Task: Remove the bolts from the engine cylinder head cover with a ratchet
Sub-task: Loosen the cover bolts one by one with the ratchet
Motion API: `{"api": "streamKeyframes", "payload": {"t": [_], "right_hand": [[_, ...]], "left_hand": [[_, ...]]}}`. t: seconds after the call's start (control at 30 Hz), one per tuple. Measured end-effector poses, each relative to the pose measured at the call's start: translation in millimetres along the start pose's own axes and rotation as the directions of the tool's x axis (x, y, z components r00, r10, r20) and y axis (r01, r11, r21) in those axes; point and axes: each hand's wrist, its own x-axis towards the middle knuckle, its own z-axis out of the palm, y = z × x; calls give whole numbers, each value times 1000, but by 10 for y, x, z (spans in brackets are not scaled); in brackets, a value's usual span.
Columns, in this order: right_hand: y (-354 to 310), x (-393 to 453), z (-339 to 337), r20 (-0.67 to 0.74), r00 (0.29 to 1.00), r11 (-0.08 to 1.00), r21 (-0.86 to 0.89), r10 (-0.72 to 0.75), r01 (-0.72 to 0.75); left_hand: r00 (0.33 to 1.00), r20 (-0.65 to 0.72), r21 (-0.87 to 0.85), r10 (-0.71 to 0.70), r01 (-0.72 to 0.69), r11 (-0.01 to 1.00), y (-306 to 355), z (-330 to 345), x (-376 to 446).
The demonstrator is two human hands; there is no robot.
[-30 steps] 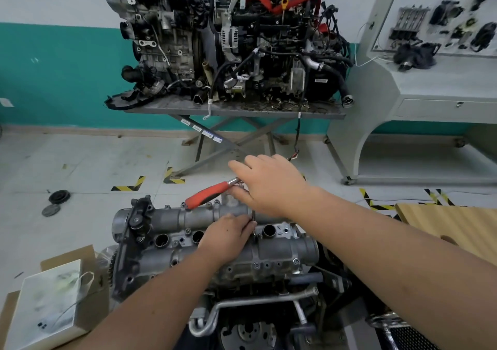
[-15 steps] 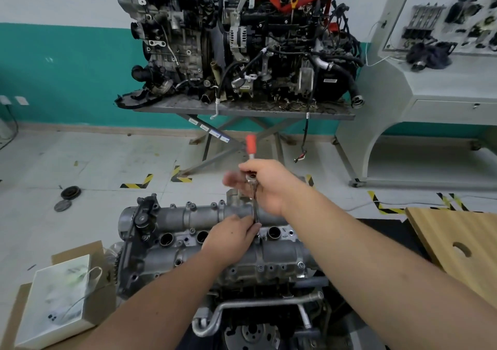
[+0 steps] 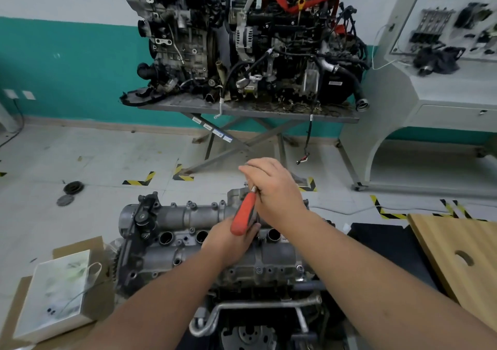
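Note:
The grey cylinder head cover [image 3: 193, 216] lies across the engine in front of me, with small bolts along its far edge [image 3: 189, 203]. My right hand [image 3: 277, 191] grips the metal end of a ratchet whose red handle [image 3: 243, 214] slants down toward me. My left hand [image 3: 231, 238] rests on the middle of the cover, fingers curled at the base of the ratchet; what they hold is hidden. The socket and the bolt under it are hidden by both hands.
A white box [image 3: 57, 293] on cardboard sits at the left of the engine. A wooden board [image 3: 457, 255] lies at the right. Across the floor, two engines stand on a metal table [image 3: 242, 107], and a grey console [image 3: 443, 91] is at far right.
The red ratchet handle has swung round: from pointing left, to standing away from me, to slanting down toward me over my left hand. My left hand stayed on the cover.

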Motion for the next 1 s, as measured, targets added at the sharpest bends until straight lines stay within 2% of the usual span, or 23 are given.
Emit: {"api": "streamKeyframes", "payload": {"t": [0.1, 0.27, 0.33, 0.53, 0.67, 0.8, 0.83, 0.9, 0.97, 1.0], "right_hand": [[7, 20, -59, 59, 998, 999, -32, -9, 11], [-45, 40, -100, 137, 990, 999, -46, -20, 26], [-65, 58, -134, 221, 975, 998, -56, -21, 34], [-77, 145, -276, 451, 890, 977, -149, -68, 150], [-55, 296, -364, 622, 775, 941, -189, -107, 282], [-84, 428, -426, 697, 714, 916, -241, -67, 321], [-110, 455, -431, 701, 712, 925, -249, -32, 287], [-167, 507, -403, 683, 727, 974, -205, 74, 94], [-229, 534, -378, 654, 717, 967, -96, 239, -235], [-245, 524, -360, 647, 685, 896, 6, 336, -445]], "left_hand": [[999, -3, -129, -45, 44, 991, 26, -15, -33], [999, -51, 48, 17, -14, 999, 21, -15, -57], [997, -72, 81, 26, -20, 997, 43, -34, -63], [998, -65, 85, 4, 2, 996, 48, -54, -67], [999, -48, 30, -22, 23, 999, 67, -38, -52], [999, -25, 29, -44, 45, 999, 56, -29, -60], [999, -25, 31, -43, 44, 999, 50, -24, -59], [999, -20, 29, -41, 42, 999, 43, -18, -61], [999, -18, 27, -30, 31, 999, 34, -10, -63], [999, -20, 32, -25, 26, 999, 32, -7, -65]]}}
